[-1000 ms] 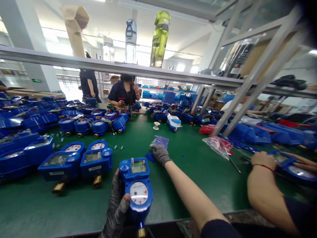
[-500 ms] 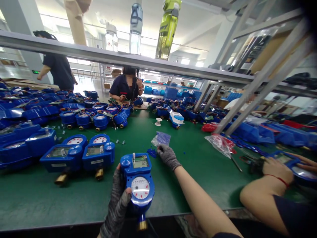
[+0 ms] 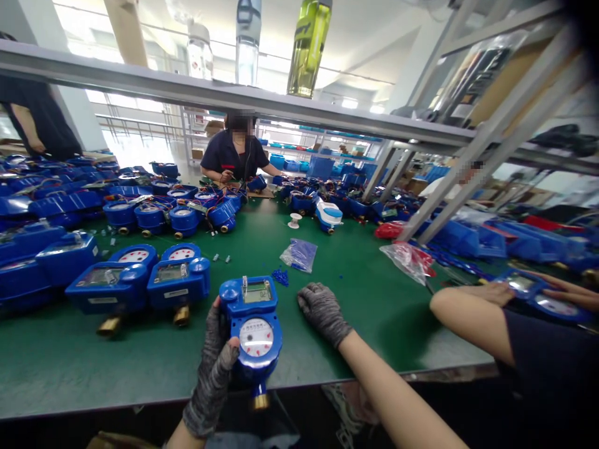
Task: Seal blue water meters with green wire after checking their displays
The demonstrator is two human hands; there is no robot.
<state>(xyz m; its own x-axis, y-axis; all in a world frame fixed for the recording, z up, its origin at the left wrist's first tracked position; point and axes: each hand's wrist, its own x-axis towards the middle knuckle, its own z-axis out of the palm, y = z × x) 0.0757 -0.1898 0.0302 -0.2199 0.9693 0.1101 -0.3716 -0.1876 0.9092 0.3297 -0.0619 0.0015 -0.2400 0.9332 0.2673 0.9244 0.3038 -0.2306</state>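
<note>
My left hand [image 3: 216, 362], in a grey knit glove, is wrapped around a blue water meter [image 3: 251, 324] with a white dial, a small screen and a brass fitting at its near end. The meter sits at the near edge of the green table [image 3: 355, 293]. My right hand [image 3: 322, 310], also gloved, hovers just right of the meter with its fingers curled closed; whether it holds anything is hidden. A small pile of blue bits [image 3: 280, 276] and a clear bag of blue parts [image 3: 299, 254] lie just beyond the meter.
Two more blue meters [image 3: 140, 284] lie left of mine, with many others stacked further left and back. A co-worker's arm [image 3: 472, 312] and hands rest on a meter at the right. A red-and-clear bag [image 3: 408, 260] lies there. Another person sits across the table under a metal shelf [image 3: 234, 103].
My right hand has drawn back from the bag and the blue bits toward the meter. The view has tilted slightly, and the co-worker's arm at the right has shifted.
</note>
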